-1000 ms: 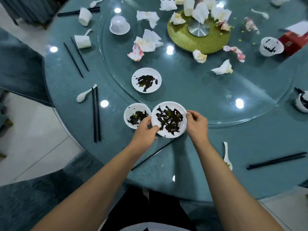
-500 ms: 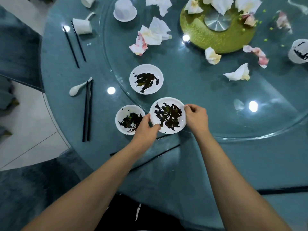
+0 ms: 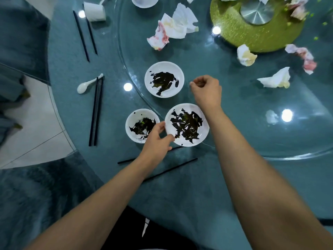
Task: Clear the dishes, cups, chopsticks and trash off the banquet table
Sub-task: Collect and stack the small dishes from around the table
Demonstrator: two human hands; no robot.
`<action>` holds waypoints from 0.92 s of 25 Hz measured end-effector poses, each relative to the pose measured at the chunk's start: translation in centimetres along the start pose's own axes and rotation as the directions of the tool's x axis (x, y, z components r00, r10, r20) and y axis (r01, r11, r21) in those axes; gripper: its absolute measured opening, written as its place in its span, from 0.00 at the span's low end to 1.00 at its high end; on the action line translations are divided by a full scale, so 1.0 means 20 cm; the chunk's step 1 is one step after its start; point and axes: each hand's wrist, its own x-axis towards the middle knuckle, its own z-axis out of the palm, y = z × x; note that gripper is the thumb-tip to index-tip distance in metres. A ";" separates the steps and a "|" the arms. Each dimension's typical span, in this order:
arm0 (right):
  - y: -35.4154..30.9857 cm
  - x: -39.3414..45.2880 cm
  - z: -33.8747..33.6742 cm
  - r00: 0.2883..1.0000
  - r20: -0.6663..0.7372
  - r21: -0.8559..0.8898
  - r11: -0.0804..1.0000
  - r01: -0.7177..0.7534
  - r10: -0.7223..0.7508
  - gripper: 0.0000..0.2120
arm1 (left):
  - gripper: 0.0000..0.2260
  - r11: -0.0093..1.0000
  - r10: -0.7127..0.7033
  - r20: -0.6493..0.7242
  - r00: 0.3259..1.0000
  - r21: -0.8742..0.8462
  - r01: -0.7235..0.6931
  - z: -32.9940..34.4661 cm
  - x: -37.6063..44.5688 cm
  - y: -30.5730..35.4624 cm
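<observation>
No legible text, label, brand, number or sign appears on any dish, utensil, napkin or table surface.

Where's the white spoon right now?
In the head view the spoon lies on the left of the table, outside the glass turntable, its handle touching the top of a chopstick pair.

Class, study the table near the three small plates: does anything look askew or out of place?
Yes. Two loose chopsticks lie splayed apart at the table edge, one running under the left hand, unlike the neat pair beside the spoon.
</observation>
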 end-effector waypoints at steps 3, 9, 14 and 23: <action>-0.05 0.08 0.07 0.999 0.044 -0.063 0.998 -0.020 0.022 0.07 | 0.27 1.000 -0.011 0.007 1.000 0.003 0.011 -0.01 0.00 0.01; -0.09 0.13 0.16 0.992 0.070 -0.145 0.985 -0.092 0.103 0.07 | 0.26 1.000 -0.018 0.017 1.000 0.002 0.018 -0.02 0.00 0.01; -0.09 0.12 0.14 0.980 0.021 -0.010 0.981 -0.196 0.196 0.04 | 0.27 1.000 -0.019 0.025 1.000 0.011 0.018 -0.02 0.00 0.02; 0.16 -0.04 -0.08 0.977 0.022 0.287 0.935 -0.207 0.210 0.05 | 0.21 1.000 0.007 0.013 1.000 0.016 -0.007 -0.03 0.00 0.01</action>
